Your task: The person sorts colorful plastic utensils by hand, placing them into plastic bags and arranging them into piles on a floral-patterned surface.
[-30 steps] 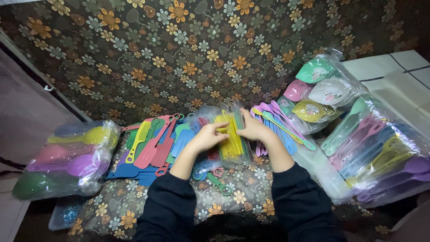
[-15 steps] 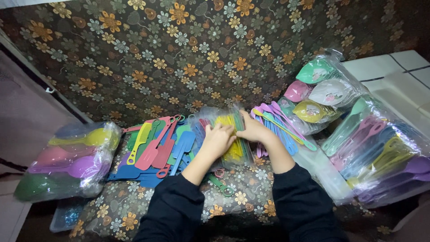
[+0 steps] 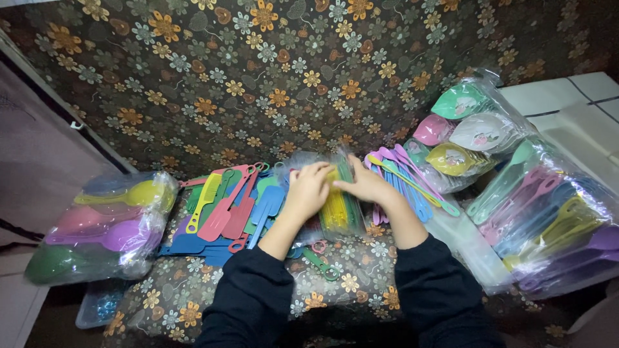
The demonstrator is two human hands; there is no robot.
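On the flower-printed cloth [image 3: 258, 96], the left hand [image 3: 309, 190] and right hand [image 3: 366, 187] close curled fingers on a crinkly clear plastic packet of thin yellow and green combs [image 3: 340, 205], between loose flat plastic spatulas [image 3: 225, 212] and slim pastel spoons [image 3: 406, 177].

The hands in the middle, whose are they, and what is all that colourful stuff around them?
There is no machine here, just a person wearing a small camera on their head, so you look down as they do. Their left hand and right hand meet on a clear bag of yellow and green combs, and both grip it. Everything lies on a flowery cloth. Left of the hands sits a loose pile of plastic combs in red, blue, green and yellow. Far left is a bag of big spoons. Right of the hands lie thin long-handled spoons, then bagged scoops and bagged spatulas.
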